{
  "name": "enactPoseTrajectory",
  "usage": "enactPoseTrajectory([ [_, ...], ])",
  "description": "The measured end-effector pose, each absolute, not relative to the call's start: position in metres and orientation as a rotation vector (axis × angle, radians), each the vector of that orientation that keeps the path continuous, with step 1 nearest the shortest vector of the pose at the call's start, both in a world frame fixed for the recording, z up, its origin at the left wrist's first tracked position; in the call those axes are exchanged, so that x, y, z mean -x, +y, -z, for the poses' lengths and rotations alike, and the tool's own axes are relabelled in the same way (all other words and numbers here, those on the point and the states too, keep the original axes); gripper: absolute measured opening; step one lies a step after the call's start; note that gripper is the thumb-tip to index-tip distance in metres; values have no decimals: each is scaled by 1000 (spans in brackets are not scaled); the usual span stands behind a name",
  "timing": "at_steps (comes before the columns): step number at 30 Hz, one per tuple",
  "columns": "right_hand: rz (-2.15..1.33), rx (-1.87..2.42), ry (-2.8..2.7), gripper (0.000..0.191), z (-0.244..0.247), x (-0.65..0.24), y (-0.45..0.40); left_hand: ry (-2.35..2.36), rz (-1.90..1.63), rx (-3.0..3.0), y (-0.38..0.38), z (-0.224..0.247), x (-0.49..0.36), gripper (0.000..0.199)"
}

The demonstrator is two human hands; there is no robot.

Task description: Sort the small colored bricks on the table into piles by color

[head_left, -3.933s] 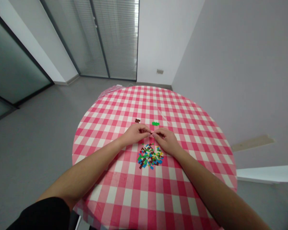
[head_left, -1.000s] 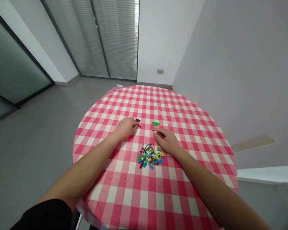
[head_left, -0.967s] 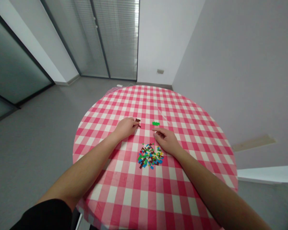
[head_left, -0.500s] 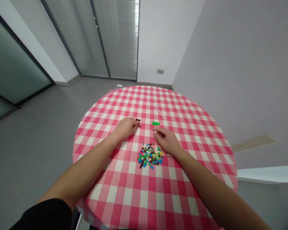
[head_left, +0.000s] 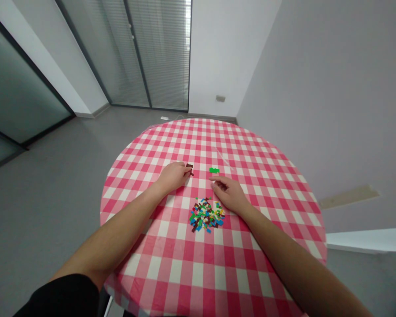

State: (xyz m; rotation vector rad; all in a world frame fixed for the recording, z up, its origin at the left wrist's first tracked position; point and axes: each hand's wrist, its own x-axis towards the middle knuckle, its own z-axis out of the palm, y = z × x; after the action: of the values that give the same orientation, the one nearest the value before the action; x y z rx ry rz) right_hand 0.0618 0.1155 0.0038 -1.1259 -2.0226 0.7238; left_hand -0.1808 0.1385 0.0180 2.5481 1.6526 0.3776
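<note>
My left hand [head_left: 174, 176] rests on the checked cloth with its fingers closed at some small dark brown pieces [head_left: 189, 166], partly hidden by the fingertips. To the right, my right hand [head_left: 229, 193] lies with its fingers apart and holds nothing. Just beyond its fingertips is a flat bright green piece [head_left: 214, 170]. A mixed pile of small bricks [head_left: 207, 215] in green, blue, brown, yellow and white lies nearer to me, between my two forearms and close to the right wrist.
The round table [head_left: 198, 270] has a red and white checked cloth. Behind it are a glass partition with blinds [head_left: 165, 57] and a white wall with a socket [head_left: 220, 98]. A small white object [head_left: 164, 118] lies on the floor beyond the table.
</note>
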Motion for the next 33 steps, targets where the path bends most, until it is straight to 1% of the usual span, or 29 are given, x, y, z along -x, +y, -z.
enactPoseTrajectory([
  [10,-735,1126,-2009,28,-1,-62,117,1682,-358,-2549,140,-18,180,35],
  [22,-719,1136,-2026,28,-4,-62,115,1636,-629,-2328,144,-13,179,22],
  [33,-720,1146,-2025,28,-4,-62,115,1600,-635,-2214,145,-15,184,22],
])
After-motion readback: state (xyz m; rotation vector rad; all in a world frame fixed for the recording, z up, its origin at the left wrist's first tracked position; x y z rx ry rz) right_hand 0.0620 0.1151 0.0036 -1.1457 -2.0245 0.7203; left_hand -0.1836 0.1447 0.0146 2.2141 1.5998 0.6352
